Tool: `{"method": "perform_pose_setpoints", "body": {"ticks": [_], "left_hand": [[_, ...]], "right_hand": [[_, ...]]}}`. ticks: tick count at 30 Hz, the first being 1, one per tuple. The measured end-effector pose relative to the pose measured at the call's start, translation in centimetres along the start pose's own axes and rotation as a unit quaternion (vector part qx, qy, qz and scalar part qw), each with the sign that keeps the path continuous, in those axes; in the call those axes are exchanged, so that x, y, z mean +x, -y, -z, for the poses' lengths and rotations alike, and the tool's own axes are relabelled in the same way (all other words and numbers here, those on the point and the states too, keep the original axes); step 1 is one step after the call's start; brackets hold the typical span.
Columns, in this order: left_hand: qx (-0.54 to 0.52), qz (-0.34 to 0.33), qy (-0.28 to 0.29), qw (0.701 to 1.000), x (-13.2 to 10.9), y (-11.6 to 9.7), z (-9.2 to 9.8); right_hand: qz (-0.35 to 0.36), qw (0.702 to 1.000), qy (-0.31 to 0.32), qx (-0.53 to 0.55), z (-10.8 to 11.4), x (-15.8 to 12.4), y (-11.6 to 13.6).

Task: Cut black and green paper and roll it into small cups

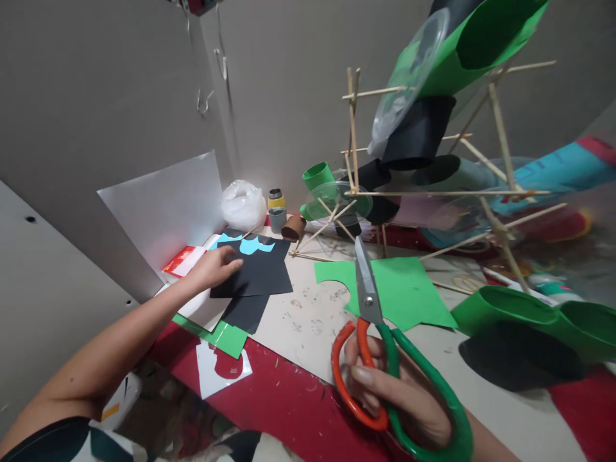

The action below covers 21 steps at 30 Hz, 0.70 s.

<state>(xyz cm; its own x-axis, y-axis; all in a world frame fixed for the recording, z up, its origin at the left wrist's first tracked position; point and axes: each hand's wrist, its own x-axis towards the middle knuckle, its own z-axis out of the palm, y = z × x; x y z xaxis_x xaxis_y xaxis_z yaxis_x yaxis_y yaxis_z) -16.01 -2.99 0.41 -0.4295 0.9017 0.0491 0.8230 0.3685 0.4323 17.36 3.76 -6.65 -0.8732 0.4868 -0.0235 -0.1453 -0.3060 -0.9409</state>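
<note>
My right hand [402,394] grips a pair of scissors [373,321] with one orange and one green handle; the blades are closed and point away from me, over a green paper sheet [404,289]. My left hand [216,266] reaches out to the left, its fingers curled onto the edge of a black paper sheet [262,273]. Light blue paper [255,245] with a scalloped edge shows behind the black sheet. More black, white and green sheets lie under it.
A frame of wooden sticks [433,192] carries green and black paper rolls and clear plastic lids at right. Green rolls [529,311] lie at front right. A white board [163,205], a plastic bag [243,204] and small jars [276,208] stand by the wall.
</note>
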Motion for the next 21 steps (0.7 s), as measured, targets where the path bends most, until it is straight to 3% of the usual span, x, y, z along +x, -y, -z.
{"method": "perform_pose_setpoints", "body": {"ticks": [2, 5, 9, 15, 21], "left_hand": [[0.059, 0.027, 0.016, 0.998, -0.8, 2.0, -0.4], [0.108, 0.033, 0.050, 0.992, -2.2, 2.9, -1.6], [0.112, -0.020, 0.102, 0.988, -3.6, 1.3, -2.5], [0.116, -0.186, 0.196, 0.956, -5.6, -1.9, -3.4], [0.114, -0.204, 0.210, 0.949, -6.4, -1.9, -3.6]], "right_hand": [[0.004, 1.000, -0.001, -0.021, 0.0, 0.1, -0.2], [-0.001, 0.998, 0.015, -0.058, 0.1, 0.2, -0.4], [-0.026, 0.994, 0.053, -0.090, 0.1, -0.1, -0.6], [-0.087, 0.990, 0.058, -0.093, 0.2, -0.8, -0.8], [-0.081, 0.992, 0.043, -0.091, 0.5, -0.7, -1.1]]}}
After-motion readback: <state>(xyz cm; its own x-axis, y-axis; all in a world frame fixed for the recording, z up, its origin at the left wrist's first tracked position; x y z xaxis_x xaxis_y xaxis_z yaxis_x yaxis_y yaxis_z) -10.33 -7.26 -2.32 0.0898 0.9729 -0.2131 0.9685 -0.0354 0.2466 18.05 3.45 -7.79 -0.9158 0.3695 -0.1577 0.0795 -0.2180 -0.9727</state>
